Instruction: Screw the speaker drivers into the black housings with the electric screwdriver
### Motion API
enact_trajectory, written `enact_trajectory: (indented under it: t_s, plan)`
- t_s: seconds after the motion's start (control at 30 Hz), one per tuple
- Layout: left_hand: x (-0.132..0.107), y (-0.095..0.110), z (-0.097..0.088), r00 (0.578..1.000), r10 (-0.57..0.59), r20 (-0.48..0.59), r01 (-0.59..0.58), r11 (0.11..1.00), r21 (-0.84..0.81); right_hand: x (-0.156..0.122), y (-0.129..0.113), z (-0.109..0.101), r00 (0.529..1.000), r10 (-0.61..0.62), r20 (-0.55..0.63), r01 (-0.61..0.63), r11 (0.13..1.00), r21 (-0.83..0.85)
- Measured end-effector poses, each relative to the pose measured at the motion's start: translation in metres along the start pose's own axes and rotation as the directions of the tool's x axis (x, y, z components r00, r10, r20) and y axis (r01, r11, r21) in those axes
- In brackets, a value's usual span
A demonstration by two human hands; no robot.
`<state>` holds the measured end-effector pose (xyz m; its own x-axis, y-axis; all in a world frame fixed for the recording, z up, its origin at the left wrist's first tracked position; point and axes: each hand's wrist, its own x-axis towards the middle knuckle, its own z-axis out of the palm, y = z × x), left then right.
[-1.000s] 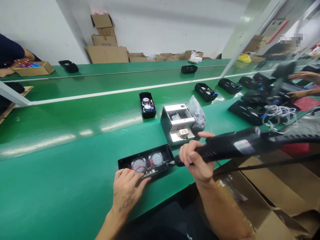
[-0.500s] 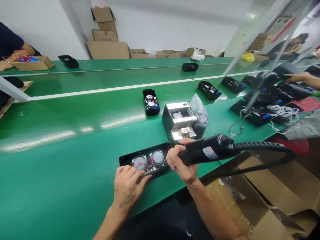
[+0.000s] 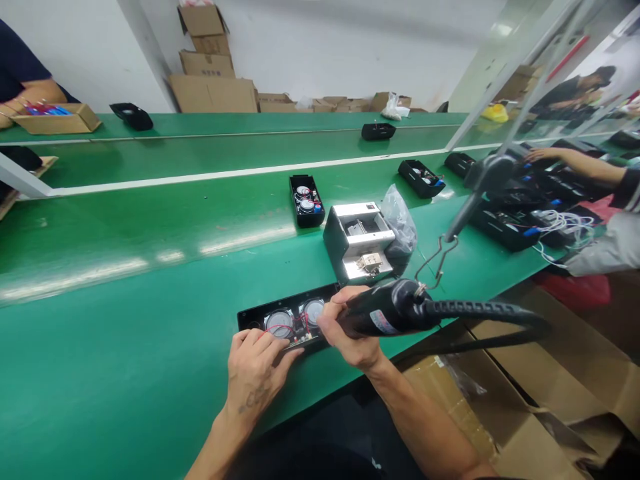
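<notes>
A black speaker housing [image 3: 270, 303] lies open on the green bench, two round silver drivers [image 3: 279, 323] and red wires inside it. My left hand [image 3: 257, 367] grips its near left edge, thumb along the near wall, fingertips hidden over the inside by the circuit board [image 3: 303, 341]. In my right hand [image 3: 353, 330] is a black electric screwdriver [image 3: 383, 310], fingers wrapped round its body. The tool tilts over the housing's right end; its tip is hidden behind the hand. A hook with a spring hanger [image 3: 436, 267] and a thick cable [image 3: 490, 313] join its back end.
Behind the housing stands a metal screw feeder [image 3: 360, 240] beside a clear plastic bag [image 3: 399, 220]. Another open housing [image 3: 306, 201] sits on the green belt. At right, a co-worker's arm [image 3: 585, 163] reaches over several housings and white cables [image 3: 567, 227]. Cardboard boxes [image 3: 500, 387] lie below right.
My right hand and the screwdriver have moved left over the housing, and the hanger has swung left with them. My left hand stays in place. The co-worker's arm at right has reached further left.
</notes>
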<state>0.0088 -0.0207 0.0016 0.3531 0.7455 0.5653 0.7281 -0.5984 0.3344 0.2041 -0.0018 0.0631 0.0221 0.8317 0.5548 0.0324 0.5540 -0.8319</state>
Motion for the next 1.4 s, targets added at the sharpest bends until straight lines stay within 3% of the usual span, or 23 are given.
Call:
enact_trajectory:
  t_s: [0.3, 0.43, 0.53, 0.6, 0.67, 0.73, 0.77, 0.9, 1.03, 1.13, 1.23, 1.4]
  plan:
    - [-0.001, 0.002, 0.001, 1.000, -0.012, 0.002, 0.012, 1.000, -0.007, -0.001, -0.002, 0.003, 0.995, -0.102, 0.009, 0.102, 0.981, -0.163]
    - [-0.003, 0.004, 0.000, 1.000, 0.003, -0.019, -0.003, 1.000, 0.007, -0.002, -0.003, 0.001, 1.000, 0.006, -0.011, -0.006, 1.000, 0.019]
    - [0.001, 0.001, 0.001, 0.999, 0.000, -0.040, 0.000, 1.000, 0.004, 0.016, -0.010, -0.022, 0.993, 0.011, -0.116, 0.012, 0.980, 0.197]
    - [0.005, 0.000, 0.002, 0.999, -0.007, -0.045, 0.007, 1.000, -0.004, 0.037, -0.014, -0.046, 0.943, -0.044, -0.331, 0.099, 0.984, 0.149]
    - [0.007, 0.000, 0.003, 0.999, -0.014, -0.045, 0.013, 1.000, -0.003, 0.060, -0.013, -0.068, 0.848, -0.118, -0.517, 0.130, 0.991, -0.013]
    - [0.008, 0.000, 0.004, 0.999, -0.014, -0.040, 0.015, 1.000, 0.016, 0.078, -0.004, -0.083, 0.788, -0.177, -0.589, 0.107, 0.983, -0.152]
    - [0.008, 0.001, 0.005, 0.999, -0.010, -0.037, 0.011, 0.999, 0.030, 0.084, 0.002, -0.088, 0.784, -0.188, -0.592, 0.086, 0.977, -0.196]
    - [0.003, 0.000, 0.010, 0.998, -0.032, -0.054, 0.034, 0.999, 0.039, 0.092, 0.023, -0.092, 0.859, -0.107, -0.500, -0.010, 0.974, -0.226]
    - [0.000, -0.002, 0.014, 0.990, -0.114, -0.089, 0.116, 0.993, 0.018, 0.084, 0.009, -0.080, 0.932, 0.050, -0.358, -0.070, 0.997, -0.044]
    - [-0.002, -0.002, 0.016, 0.988, -0.126, -0.092, 0.127, 0.992, 0.007, 0.067, -0.014, -0.053, 0.959, 0.143, -0.243, -0.098, 0.977, 0.189]
    - [-0.002, 0.000, 0.016, 0.988, -0.127, -0.089, 0.127, 0.992, -0.011, 0.045, -0.028, -0.017, 0.984, 0.140, -0.106, -0.095, 0.931, 0.353]
    - [0.000, 0.003, 0.014, 0.987, -0.146, -0.074, 0.143, 0.989, -0.045, 0.024, -0.027, 0.032, 0.985, 0.139, 0.098, -0.168, 0.888, 0.427]
